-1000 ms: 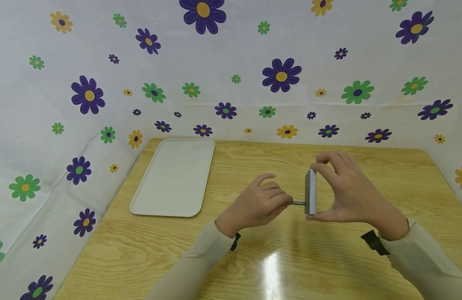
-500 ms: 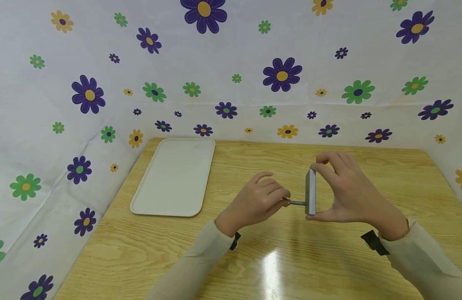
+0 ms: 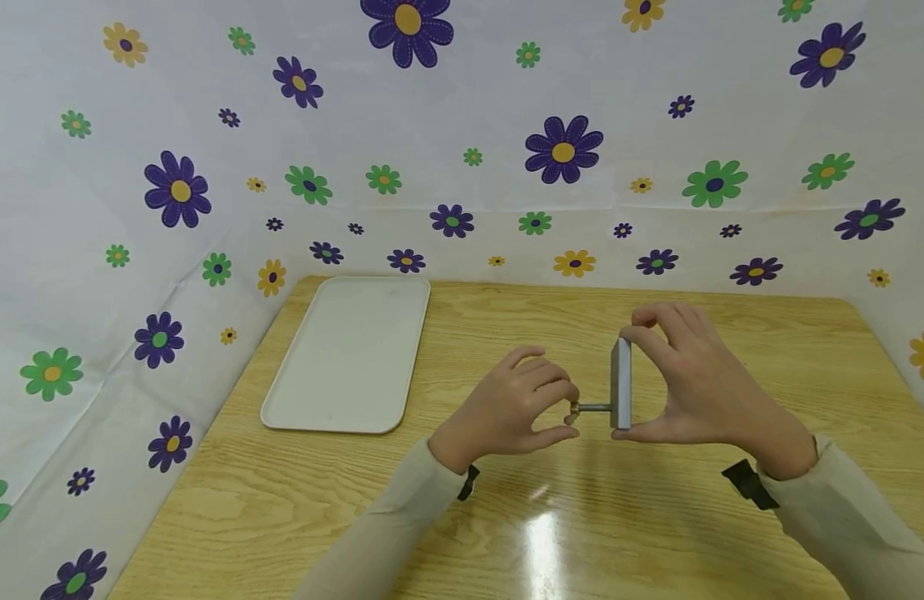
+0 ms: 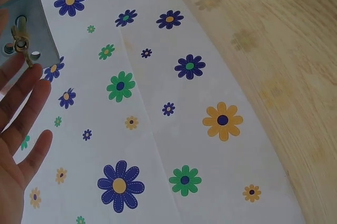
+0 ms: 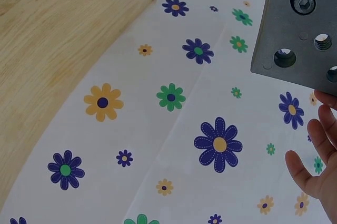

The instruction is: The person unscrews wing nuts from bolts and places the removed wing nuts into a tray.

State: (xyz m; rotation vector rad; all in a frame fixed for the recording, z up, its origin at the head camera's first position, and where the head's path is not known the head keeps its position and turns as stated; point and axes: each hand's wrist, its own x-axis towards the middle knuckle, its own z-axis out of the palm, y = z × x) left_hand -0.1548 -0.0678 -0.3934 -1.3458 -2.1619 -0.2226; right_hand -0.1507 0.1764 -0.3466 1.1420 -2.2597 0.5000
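Note:
My right hand [image 3: 697, 383] grips a grey metal plate [image 3: 621, 383] on edge above the table, fingers at its top and thumb at its bottom. A long bolt [image 3: 596, 407] sticks out of the plate toward the left. On its end sits a brass wing nut [image 3: 574, 408]. My left hand [image 3: 506, 408] is around that nut, the index fingertip at it and the thumb spread away below. In the left wrist view the wing nut [image 4: 21, 43] lies by my fingertips. The right wrist view shows the bolt's socket head [image 5: 304, 3] and several holes in the plate.
A white tray [image 3: 349, 358] lies at the left rear of the wooden table [image 3: 244, 508]. Behind and beside the table hangs a white cloth [image 3: 491, 108] with printed flowers.
My left fingers first covered the bolt's end; now the thumb has spread downward and the wing nut shows. My right hand and the plate have stayed put.

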